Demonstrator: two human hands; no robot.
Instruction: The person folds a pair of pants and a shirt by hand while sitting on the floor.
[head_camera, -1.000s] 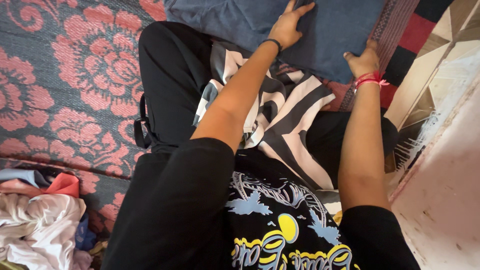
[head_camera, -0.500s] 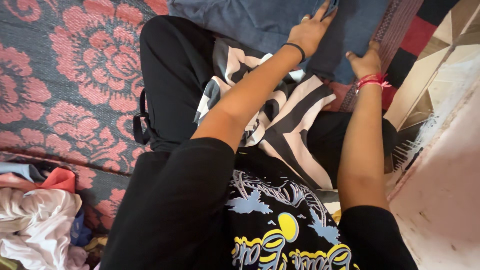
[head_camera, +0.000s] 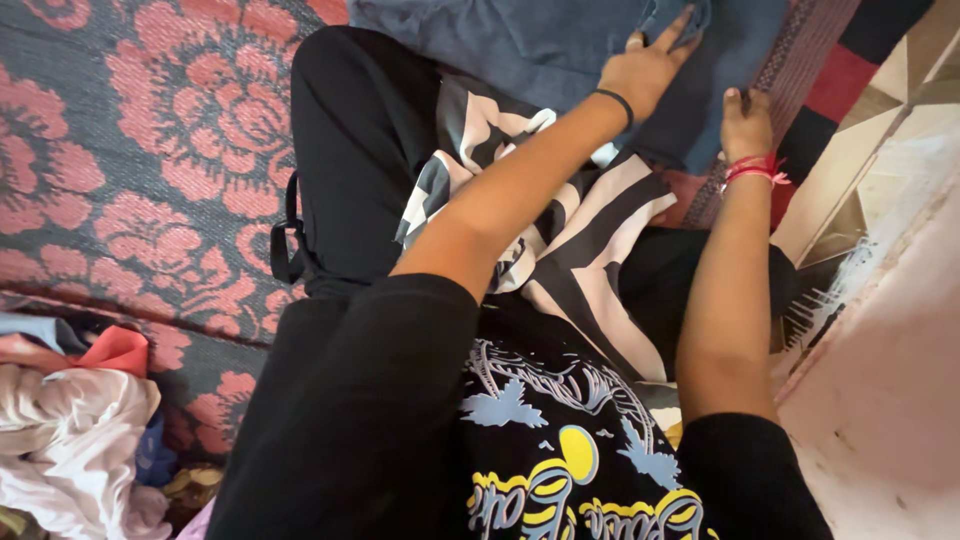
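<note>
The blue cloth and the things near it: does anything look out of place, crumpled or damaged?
No damage shows. The blue cloth lies flat under the left hand and right hand. Only the striped cloth lies bunched on the lap, and a loose clothes pile sits beside the mat.

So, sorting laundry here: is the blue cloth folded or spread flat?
Partly folded: blue cloth shows layered edges, with left hand and right hand pressing it.
</note>
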